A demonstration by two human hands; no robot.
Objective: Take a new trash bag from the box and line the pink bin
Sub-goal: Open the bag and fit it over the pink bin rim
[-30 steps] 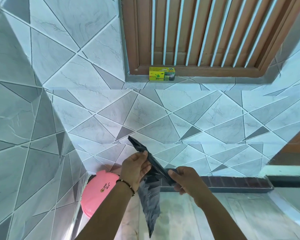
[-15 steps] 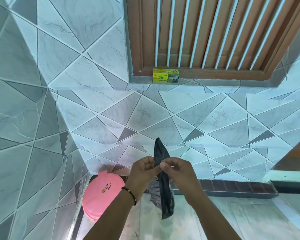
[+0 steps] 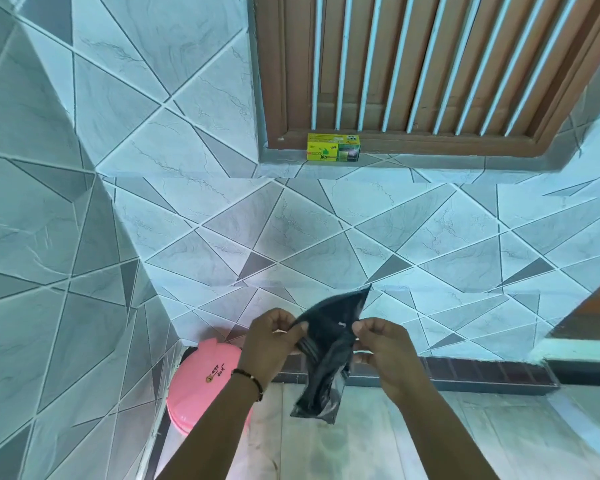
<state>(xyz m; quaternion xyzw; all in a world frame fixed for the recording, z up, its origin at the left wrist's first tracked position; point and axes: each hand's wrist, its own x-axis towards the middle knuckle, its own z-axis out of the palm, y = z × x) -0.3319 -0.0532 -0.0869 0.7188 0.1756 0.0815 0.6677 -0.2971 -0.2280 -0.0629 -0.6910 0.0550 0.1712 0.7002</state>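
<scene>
Both hands up front: left hand (image 3: pixel 271 344) and right hand (image 3: pixel 383 351) each pinch the black trash bag (image 3: pixel 326 348), crumpled between them above the pale floor (image 3: pixel 378 445). At eight o'clock, the pink bin (image 3: pixel 201 382) sits in the tiled corner. Further out, geometric grey wall tiles (image 3: pixel 291 230); at twelve o'clock, the yellow-green box (image 3: pixel 333 147) rests on the ledge under a barred wooden window (image 3: pixel 430 64).
</scene>
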